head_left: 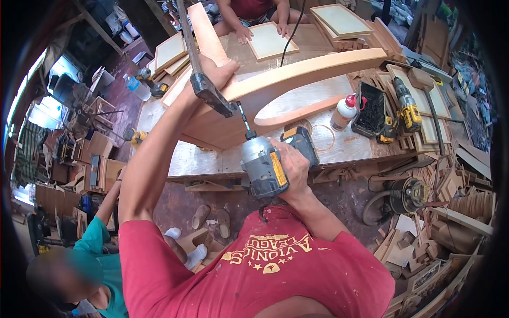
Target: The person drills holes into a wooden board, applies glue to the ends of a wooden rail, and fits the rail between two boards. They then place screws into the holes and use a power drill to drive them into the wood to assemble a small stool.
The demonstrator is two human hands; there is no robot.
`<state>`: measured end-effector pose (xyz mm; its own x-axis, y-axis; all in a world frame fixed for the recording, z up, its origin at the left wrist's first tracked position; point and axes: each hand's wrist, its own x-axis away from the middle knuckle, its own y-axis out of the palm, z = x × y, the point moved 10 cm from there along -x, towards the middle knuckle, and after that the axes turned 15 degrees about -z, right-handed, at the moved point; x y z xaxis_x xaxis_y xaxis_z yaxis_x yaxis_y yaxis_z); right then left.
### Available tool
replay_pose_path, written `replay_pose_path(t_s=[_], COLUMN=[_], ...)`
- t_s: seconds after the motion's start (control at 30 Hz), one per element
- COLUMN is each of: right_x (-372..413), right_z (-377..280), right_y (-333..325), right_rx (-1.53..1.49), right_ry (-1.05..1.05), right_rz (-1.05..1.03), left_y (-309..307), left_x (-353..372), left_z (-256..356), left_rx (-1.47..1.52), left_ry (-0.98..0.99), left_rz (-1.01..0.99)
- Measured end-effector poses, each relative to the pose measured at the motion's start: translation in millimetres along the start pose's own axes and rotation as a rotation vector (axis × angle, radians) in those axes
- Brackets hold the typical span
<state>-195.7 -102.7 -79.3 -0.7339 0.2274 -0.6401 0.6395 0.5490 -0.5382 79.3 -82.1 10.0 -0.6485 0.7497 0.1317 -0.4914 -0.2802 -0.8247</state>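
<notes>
My right hand (295, 170) grips a grey and yellow cordless drill (263, 165). Its bit (243, 120) points up at the edge of a curved wooden piece (297, 74) standing on the workbench (344, 146). My left hand (218, 70) reaches forward and holds the top of that wooden piece, beside an upright board (205, 34). A dark metal clamp bar (197, 69) crosses right by my left hand, with its jaw on the wood.
On the bench are a white glue bottle (343, 112), a black bit case (371, 108) and a yellow drill (407, 106). A person at the far side rests hands on a framed panel (270, 41). A person in teal (98, 249) sits lower left. A power tool (405, 196) and offcuts litter the floor.
</notes>
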Motion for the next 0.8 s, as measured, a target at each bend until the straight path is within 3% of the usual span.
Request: replay_pose_path(t_s=[0.1, 0.13, 0.33, 0.43, 0.47, 0.5, 0.6, 0.7, 0.8], right_x=[-2, -1, 2, -1, 1, 2, 32, 84, 160], right_z=[-1, 1, -1, -3, -3, -3, 0, 24, 77], right_y=[-1, -1, 2, -3, -3, -6, -14, -27, -43], right_rx=[0.014, 0.024, 0.019, 0.016, 0.000, -0.008, -0.089, -0.150, -0.273], right_ry=[0.008, 0.008, -0.004, -0.027, -0.028, -0.033, -0.052, -0.092, 0.501], right_rz=[-0.073, -0.069, -0.061, -0.039, -0.046, -0.043, -0.052, -0.017, 0.050], left_y=[2, 2, 1, -5, 3, -4, -5, 6, 5], left_x=[2, -6, 8, -1, -9, -9, 6, -2, 6], left_z=[-2, -6, 3, -5, -12, -11, 4, -6, -3], left_rx=[0.052, 0.041, 0.056, 0.021, 0.135, 0.040, 0.063, 0.153, 0.177], left_ry=[-0.032, 0.038, -0.065, 0.009, 0.041, 0.027, 0.072, 0.152, 0.251], left_rz=[0.026, 0.055, -0.012, 0.143, 0.026, 0.111, 0.158, 0.050, 0.097])
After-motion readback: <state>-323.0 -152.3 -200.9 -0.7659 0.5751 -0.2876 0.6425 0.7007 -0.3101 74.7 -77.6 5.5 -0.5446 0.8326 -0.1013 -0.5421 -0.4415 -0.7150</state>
